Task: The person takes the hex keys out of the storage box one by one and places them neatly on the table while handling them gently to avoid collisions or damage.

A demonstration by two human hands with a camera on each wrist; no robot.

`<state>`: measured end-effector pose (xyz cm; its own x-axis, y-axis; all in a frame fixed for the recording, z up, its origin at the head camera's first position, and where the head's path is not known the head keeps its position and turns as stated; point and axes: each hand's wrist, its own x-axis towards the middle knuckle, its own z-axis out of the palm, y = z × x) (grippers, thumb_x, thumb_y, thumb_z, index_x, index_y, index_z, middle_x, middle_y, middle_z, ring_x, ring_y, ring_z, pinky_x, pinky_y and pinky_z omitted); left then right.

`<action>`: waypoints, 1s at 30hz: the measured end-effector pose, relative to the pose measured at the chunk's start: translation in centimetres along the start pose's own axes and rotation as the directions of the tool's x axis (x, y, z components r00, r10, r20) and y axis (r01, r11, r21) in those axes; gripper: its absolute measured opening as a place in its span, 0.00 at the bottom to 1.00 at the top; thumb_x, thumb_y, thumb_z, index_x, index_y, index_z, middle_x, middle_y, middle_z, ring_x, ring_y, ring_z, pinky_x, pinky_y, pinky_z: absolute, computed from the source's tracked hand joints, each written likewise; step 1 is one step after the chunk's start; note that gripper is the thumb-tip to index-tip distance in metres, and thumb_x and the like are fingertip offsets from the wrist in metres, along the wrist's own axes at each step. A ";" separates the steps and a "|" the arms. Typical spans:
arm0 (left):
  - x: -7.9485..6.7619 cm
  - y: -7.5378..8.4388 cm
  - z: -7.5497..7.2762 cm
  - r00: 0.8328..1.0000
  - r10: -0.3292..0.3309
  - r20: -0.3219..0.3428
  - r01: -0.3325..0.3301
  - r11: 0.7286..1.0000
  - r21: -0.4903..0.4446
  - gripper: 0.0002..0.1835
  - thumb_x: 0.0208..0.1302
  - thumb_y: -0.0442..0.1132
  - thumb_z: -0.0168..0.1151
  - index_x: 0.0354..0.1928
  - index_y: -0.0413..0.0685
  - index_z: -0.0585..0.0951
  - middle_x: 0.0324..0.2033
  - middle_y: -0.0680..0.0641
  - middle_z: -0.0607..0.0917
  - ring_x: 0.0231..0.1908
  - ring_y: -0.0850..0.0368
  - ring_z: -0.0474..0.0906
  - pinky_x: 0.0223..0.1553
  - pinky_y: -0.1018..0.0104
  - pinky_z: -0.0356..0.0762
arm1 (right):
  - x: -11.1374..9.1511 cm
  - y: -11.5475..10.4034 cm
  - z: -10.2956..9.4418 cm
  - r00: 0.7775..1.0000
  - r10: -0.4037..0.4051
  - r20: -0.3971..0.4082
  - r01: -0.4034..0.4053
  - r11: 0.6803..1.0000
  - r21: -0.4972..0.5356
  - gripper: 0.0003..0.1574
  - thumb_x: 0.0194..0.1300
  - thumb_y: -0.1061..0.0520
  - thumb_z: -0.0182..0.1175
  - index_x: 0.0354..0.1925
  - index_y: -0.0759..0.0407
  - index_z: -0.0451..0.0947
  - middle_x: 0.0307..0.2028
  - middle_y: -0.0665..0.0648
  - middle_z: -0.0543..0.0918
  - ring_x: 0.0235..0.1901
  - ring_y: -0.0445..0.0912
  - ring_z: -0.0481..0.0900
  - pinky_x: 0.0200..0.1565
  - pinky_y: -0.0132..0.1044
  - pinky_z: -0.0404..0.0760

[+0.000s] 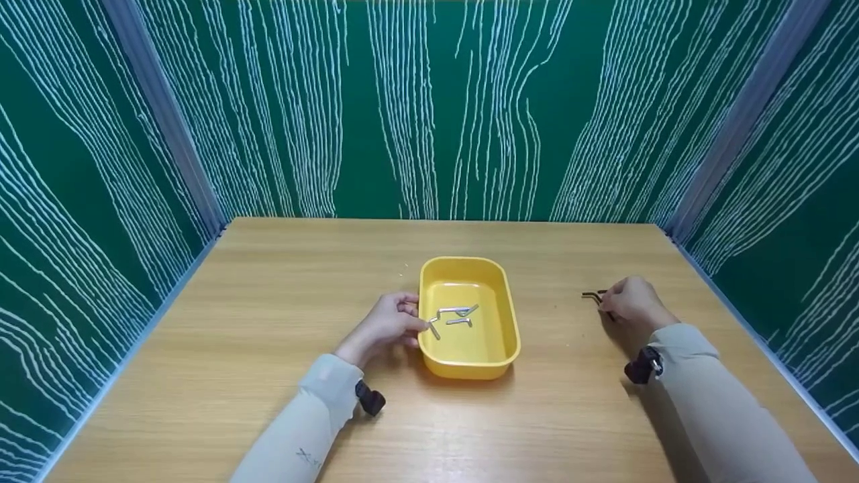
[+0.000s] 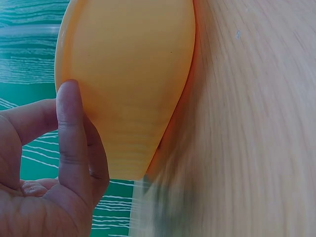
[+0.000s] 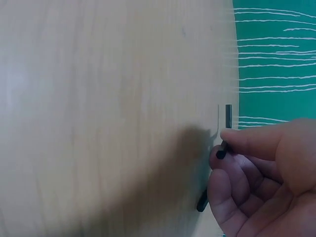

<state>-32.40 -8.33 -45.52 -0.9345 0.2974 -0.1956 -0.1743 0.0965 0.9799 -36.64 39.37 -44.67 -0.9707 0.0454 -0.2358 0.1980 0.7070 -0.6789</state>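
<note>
A yellow plastic bin (image 1: 510, 335) stands on the table with several silver L-shaped hex keys (image 1: 459, 322) lying on its floor. At its left side my left hand (image 1: 392, 322) pinches the rim, the thumb on top and the other fingers outside; the left wrist view shows the bin's outer wall (image 2: 133, 74) beside these fingers. Off to the right of the bin, my right hand (image 1: 634, 300) pinches black hex keys (image 1: 592, 294) between thumb and fingers, just over the table. Dark ends stick out on both sides of the fingertips in the right wrist view; their exact number is partly hidden.
The wooden table (image 1: 268, 282) is bounded at the back and sides by green panels (image 1: 356, 134) with white wavy lines. Grey posts (image 1: 168, 100) stand at the back corners. Tiny light specks (image 1: 402, 270) lie behind and left of the bin.
</note>
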 end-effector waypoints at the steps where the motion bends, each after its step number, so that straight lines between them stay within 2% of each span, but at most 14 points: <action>1: 0.0 0.0 0.0 1.000 -0.001 0.000 0.001 1.000 0.001 0.33 0.61 0.21 0.69 0.70 0.29 0.73 0.33 0.53 0.73 0.26 0.60 0.79 0.22 0.74 0.87 | 0.1 0.1 0.1 1.000 0.003 -0.006 -0.003 1.000 -0.003 0.12 0.74 0.64 0.61 0.49 0.69 0.88 0.46 0.62 0.80 0.42 0.53 0.77 0.38 0.33 0.79; 9: 0.1 0.0 0.0 1.000 0.006 0.005 -0.006 1.000 0.022 0.33 0.62 0.21 0.69 0.70 0.29 0.73 0.34 0.52 0.75 0.29 0.60 0.80 0.24 0.73 0.89 | 0.5 0.2 0.3 1.000 0.028 0.002 -0.028 1.000 0.010 0.12 0.75 0.66 0.60 0.51 0.71 0.85 0.46 0.63 0.81 0.43 0.53 0.78 0.37 0.33 0.81; 13: 0.1 0.0 0.0 1.000 0.002 0.000 -0.002 1.000 0.026 0.32 0.63 0.22 0.69 0.69 0.30 0.74 0.34 0.52 0.75 0.28 0.60 0.79 0.24 0.73 0.89 | 0.8 0.1 0.4 1.000 0.014 -0.003 -0.014 1.000 -0.018 0.13 0.74 0.65 0.61 0.51 0.72 0.85 0.43 0.62 0.83 0.40 0.51 0.79 0.35 0.32 0.81; 17: 0.0 0.0 0.0 1.000 0.001 -0.002 -0.001 1.000 0.024 0.32 0.62 0.22 0.68 0.70 0.29 0.74 0.34 0.52 0.75 0.29 0.60 0.80 0.24 0.74 0.89 | 1.0 0.1 0.4 1.000 -0.006 -0.003 0.006 0.999 -0.047 0.11 0.73 0.66 0.61 0.46 0.72 0.87 0.35 0.57 0.83 0.32 0.47 0.78 0.30 0.33 0.79; 20: 0.0 0.0 0.0 1.000 0.016 0.000 -0.016 0.999 0.027 0.34 0.61 0.21 0.69 0.71 0.28 0.73 0.35 0.51 0.74 0.29 0.60 0.79 0.23 0.75 0.88 | 1.2 0.2 0.4 0.999 -0.031 0.008 0.031 0.996 -0.082 0.09 0.72 0.65 0.60 0.38 0.69 0.86 0.25 0.52 0.79 0.24 0.44 0.74 0.26 0.32 0.74; 23: 0.0 0.0 -0.1 1.000 0.029 -0.001 -0.029 0.999 0.028 0.35 0.60 0.21 0.69 0.71 0.28 0.72 0.35 0.51 0.74 0.29 0.60 0.78 0.22 0.75 0.87 | 1.4 0.2 0.5 0.998 -0.052 0.018 0.054 0.993 -0.105 0.10 0.71 0.64 0.60 0.33 0.66 0.85 0.19 0.48 0.75 0.20 0.42 0.70 0.24 0.32 0.71; 30: 0.0 0.0 -0.1 0.999 0.032 0.004 -0.032 0.999 0.030 0.34 0.60 0.21 0.69 0.71 0.27 0.73 0.35 0.51 0.75 0.28 0.60 0.79 0.22 0.75 0.88 | 1.4 0.2 0.5 0.999 -0.034 0.020 0.035 0.995 -0.094 0.08 0.71 0.64 0.62 0.38 0.68 0.86 0.23 0.50 0.80 0.22 0.44 0.75 0.26 0.34 0.75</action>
<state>-32.45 -8.42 -45.52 -0.9384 0.3039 -0.1643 -0.1349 0.1156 0.9841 -37.91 39.28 -45.47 -0.9739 0.0074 -0.2269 0.1499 0.7716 -0.6183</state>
